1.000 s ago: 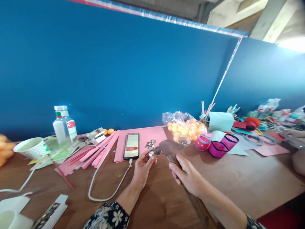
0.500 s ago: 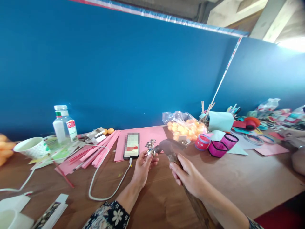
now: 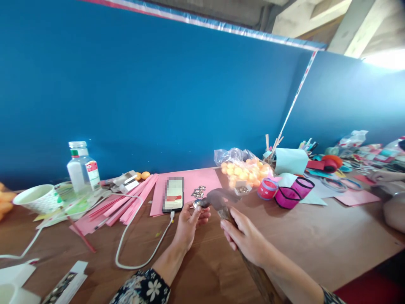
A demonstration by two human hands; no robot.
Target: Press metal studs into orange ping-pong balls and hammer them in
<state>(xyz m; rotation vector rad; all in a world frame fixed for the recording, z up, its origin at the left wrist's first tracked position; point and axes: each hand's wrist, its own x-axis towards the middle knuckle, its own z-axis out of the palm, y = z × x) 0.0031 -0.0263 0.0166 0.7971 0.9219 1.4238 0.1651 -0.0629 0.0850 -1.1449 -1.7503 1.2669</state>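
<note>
My right hand (image 3: 242,231) is wrapped around the wooden handle of a claw hammer (image 3: 220,202). The hammer's head is at the fingertips of my left hand (image 3: 190,221), against or just above a small shiny metal piece (image 3: 197,204). My left thumb and fingers pinch that piece; it is too small and partly covered to name. Just beyond lies a pile of small shiny metal pieces (image 3: 198,192) on pink paper (image 3: 202,177). A phone (image 3: 173,194) with a charging cable (image 3: 118,249) lies left of the pile.
Pink paper strips (image 3: 136,196), a clear bottle (image 3: 84,166) and a paper cup (image 3: 39,198) stand at the left. A bag of orange balls (image 3: 243,171), a small box of metal pieces (image 3: 242,188) and magenta containers (image 3: 287,197) sit right. Another person's arm (image 3: 394,211) rests far right.
The hammer's head has moved slightly left and down onto the pinched piece at my left fingertips. My left hand has barely moved. The whole view has shifted a little.
</note>
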